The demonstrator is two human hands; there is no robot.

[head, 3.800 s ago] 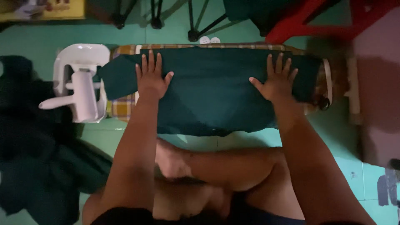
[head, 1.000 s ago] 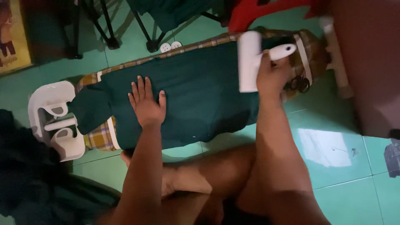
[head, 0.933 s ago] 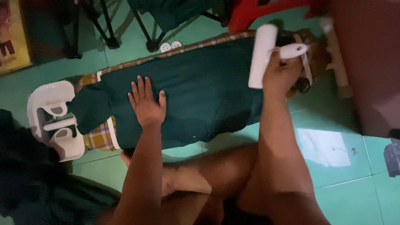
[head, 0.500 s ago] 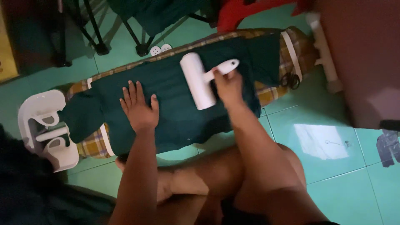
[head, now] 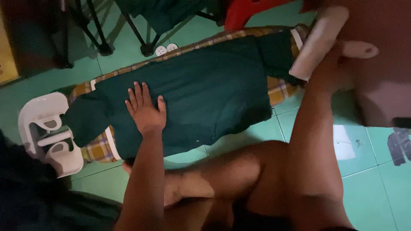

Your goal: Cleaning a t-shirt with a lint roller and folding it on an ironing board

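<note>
Dark green garment (head: 201, 98) lies flat across the plaid-covered ironing board (head: 278, 90) on the green tiled floor. Your left hand (head: 145, 109) presses on it, fingers spread. At the far right end, your right hand (head: 329, 70), blurred, grips a white lint roller (head: 319, 42).

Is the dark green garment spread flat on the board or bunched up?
Spread flat. The dark green garment covers most of the plaid board, with the left hand palm-down on it.
</note>
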